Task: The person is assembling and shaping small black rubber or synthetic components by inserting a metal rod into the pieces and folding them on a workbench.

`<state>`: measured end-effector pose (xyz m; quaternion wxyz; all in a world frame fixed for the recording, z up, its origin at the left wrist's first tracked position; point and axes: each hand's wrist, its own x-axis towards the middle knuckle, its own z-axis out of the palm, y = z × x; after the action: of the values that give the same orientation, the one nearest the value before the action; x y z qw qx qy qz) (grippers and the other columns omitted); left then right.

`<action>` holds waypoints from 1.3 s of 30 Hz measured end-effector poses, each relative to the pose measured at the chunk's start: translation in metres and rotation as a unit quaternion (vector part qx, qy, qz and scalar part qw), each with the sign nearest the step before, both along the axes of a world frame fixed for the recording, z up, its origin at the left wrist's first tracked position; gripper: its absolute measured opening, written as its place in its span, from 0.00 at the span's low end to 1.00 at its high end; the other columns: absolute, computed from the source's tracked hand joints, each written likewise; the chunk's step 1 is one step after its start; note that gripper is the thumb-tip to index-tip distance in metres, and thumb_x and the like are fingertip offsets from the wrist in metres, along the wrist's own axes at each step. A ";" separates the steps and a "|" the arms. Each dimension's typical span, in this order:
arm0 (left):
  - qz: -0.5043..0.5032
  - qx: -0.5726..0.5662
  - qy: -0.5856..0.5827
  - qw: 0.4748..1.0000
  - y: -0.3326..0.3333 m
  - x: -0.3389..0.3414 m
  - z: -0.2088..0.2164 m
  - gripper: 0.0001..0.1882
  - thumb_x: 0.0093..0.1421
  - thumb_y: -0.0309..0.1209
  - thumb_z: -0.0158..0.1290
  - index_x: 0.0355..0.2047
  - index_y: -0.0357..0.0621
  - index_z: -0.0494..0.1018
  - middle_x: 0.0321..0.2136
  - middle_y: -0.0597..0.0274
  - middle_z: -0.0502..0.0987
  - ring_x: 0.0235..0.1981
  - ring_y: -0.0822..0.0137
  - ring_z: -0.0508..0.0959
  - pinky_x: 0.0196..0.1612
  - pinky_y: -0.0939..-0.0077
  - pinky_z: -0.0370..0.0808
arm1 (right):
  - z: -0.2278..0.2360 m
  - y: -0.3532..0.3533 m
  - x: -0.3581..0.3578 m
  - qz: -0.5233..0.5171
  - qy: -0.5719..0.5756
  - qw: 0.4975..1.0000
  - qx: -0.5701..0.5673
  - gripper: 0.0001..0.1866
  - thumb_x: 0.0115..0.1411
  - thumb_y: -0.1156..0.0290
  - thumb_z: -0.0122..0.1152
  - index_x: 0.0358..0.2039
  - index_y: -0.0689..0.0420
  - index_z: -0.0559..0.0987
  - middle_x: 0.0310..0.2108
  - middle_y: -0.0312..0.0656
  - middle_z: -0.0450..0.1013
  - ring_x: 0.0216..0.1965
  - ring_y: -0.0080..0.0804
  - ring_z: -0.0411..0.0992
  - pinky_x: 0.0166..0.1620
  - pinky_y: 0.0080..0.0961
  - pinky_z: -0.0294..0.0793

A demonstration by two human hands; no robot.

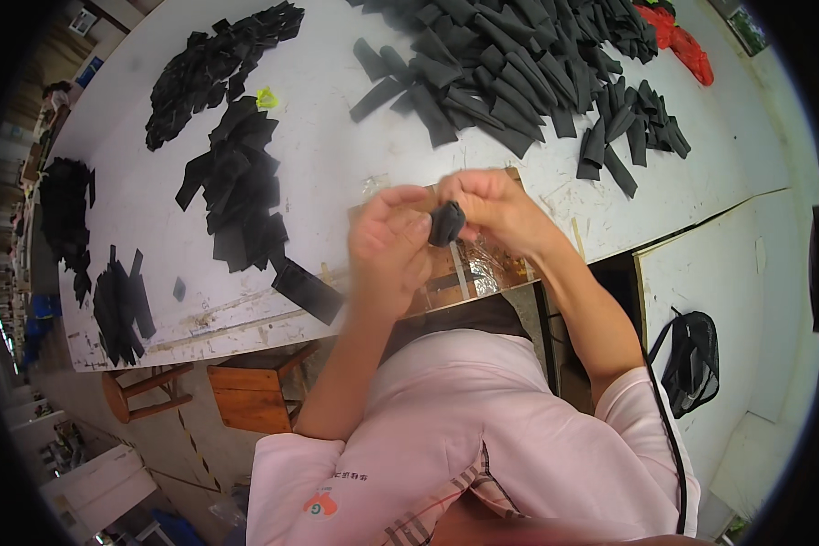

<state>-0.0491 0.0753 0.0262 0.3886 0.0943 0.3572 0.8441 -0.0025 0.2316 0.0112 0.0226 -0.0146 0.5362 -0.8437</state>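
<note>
In front of my body, both hands work on a small, dark, folded or rolled fabric piece (446, 225). My left hand (389, 238) is closed, its thumb and fingertips pressed on the piece's left side. From the right, my right hand (490, 207) pinches it at the upper edge. The fingers partly hide the piece, and its exact shape is hard to make out. Beneath the hands lies a brown board (446, 282) with clear shiny tape or film at the table's near edge.
A white table (318, 173) carries a large heap of dark fabric tubes (510, 73) at the far side. Flat black pieces (241, 191) lie in overlapping piles to the left. A red bag (687, 55) sits far right. Wooden stools (250, 396) stand below; a black mesh bag (692, 359) is at right.
</note>
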 end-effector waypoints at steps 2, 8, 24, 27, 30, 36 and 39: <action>0.001 -0.008 -0.048 0.999 0.000 0.002 -0.006 0.11 0.56 0.19 0.40 0.41 0.38 0.62 0.22 0.57 0.70 0.06 0.84 0.55 0.07 0.91 0.52 | 0.001 -0.004 0.002 -0.015 -0.004 1.000 0.014 0.13 0.56 0.64 0.52 0.20 0.59 0.69 0.15 0.29 0.61 0.16 0.14 0.56 0.21 0.10 0.54; -0.124 0.280 -0.290 0.907 0.003 -0.018 -0.007 0.13 0.59 0.25 0.35 0.44 0.40 0.64 0.24 0.56 0.71 0.06 0.83 0.54 0.07 0.91 0.50 | 0.047 -0.001 -0.010 0.016 0.017 0.992 0.127 0.14 0.55 0.62 0.52 0.20 0.58 0.70 0.16 0.29 0.61 0.18 0.13 0.57 0.21 0.10 0.55; -0.089 0.346 -0.425 0.832 0.005 -0.012 -0.029 0.14 0.58 0.21 0.32 0.43 0.31 0.63 0.27 0.53 0.71 0.05 0.83 0.55 0.05 0.91 0.52 | 0.019 -0.002 -0.013 0.010 -0.032 0.978 0.204 0.15 0.55 0.63 0.53 0.17 0.59 0.70 0.12 0.30 0.62 0.14 0.14 0.56 0.17 0.12 0.53; -0.080 0.276 -0.404 0.868 0.004 -0.009 -0.044 0.12 0.58 0.22 0.34 0.41 0.31 0.64 0.27 0.54 0.71 0.05 0.83 0.53 0.06 0.92 0.51 | 0.005 -0.001 -0.004 0.012 -0.087 0.996 0.021 0.15 0.55 0.63 0.52 0.18 0.60 0.71 0.12 0.31 0.62 0.13 0.14 0.56 0.18 0.11 0.53; -0.052 0.204 -0.375 0.903 0.009 -0.002 -0.023 0.12 0.59 0.22 0.35 0.43 0.33 0.62 0.26 0.55 0.71 0.05 0.84 0.52 0.06 0.92 0.51 | 0.006 0.007 -0.007 -0.015 -0.055 0.995 0.087 0.13 0.55 0.64 0.52 0.20 0.61 0.72 0.15 0.32 0.64 0.14 0.14 0.58 0.18 0.10 0.54; 0.026 0.045 0.035 0.998 0.006 0.021 0.002 0.14 0.55 0.19 0.43 0.43 0.37 0.60 0.23 0.61 0.69 0.05 0.83 0.53 0.07 0.90 0.54 | 0.014 0.012 -0.009 0.054 0.039 0.993 0.099 0.12 0.54 0.65 0.53 0.20 0.59 0.70 0.16 0.29 0.62 0.17 0.14 0.58 0.22 0.12 0.58; 0.014 0.046 -0.054 0.997 -0.002 0.016 -0.032 0.13 0.55 0.21 0.43 0.42 0.38 0.60 0.23 0.62 0.69 0.06 0.83 0.54 0.07 0.91 0.53 | -0.012 0.004 0.000 0.081 -0.034 0.996 0.005 0.12 0.54 0.66 0.53 0.20 0.59 0.70 0.16 0.29 0.62 0.18 0.15 0.58 0.22 0.12 0.58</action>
<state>-0.0334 0.0732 -0.0063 0.3905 0.0607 0.2979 0.8690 -0.0023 0.2353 -0.0005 0.1094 -0.0292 0.5361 -0.8365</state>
